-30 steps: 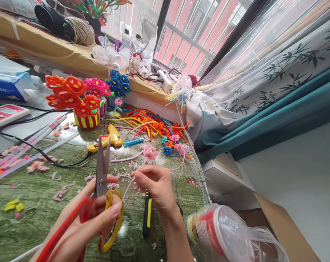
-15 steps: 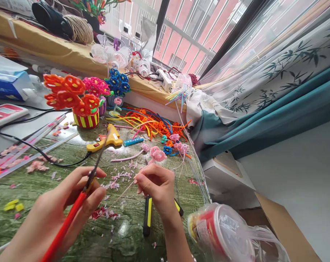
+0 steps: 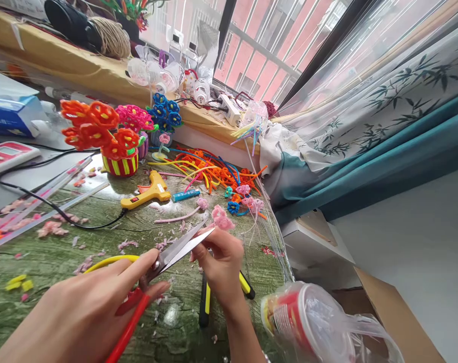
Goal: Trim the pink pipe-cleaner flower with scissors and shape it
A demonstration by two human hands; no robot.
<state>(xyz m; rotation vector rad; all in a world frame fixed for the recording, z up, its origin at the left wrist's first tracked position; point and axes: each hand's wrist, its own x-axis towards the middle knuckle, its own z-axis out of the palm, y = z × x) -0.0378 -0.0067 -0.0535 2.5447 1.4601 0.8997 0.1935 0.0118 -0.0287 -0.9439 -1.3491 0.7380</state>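
Note:
My left hand (image 3: 96, 297) is closed around the handles of a pair of scissors (image 3: 183, 248), one handle red and the other yellow. The scissor blades are parted, their tips close by the fingers of my right hand (image 3: 223, 267). Those fingers pinch a pink pipe-cleaner flower (image 3: 221, 218) near its base; its stem is mostly hidden by the hand and blades. A second small pink flower (image 3: 202, 203) on a pipe-cleaner stem lies just behind. Pink fuzz clippings are scattered under the scissors.
Yellow-and-black handled pliers (image 3: 204, 302) lie under my right wrist. Behind are a yellow glue gun (image 3: 149, 192), a blue tube (image 3: 185, 195), orange pipe cleaners (image 3: 221, 171) and a striped pot (image 3: 120, 164) of orange flowers. A bagged red tub (image 3: 289, 312) stands at right.
The scissors have swung right and their blades have opened beside my right hand. The pink flower has tilted and shifted slightly right.

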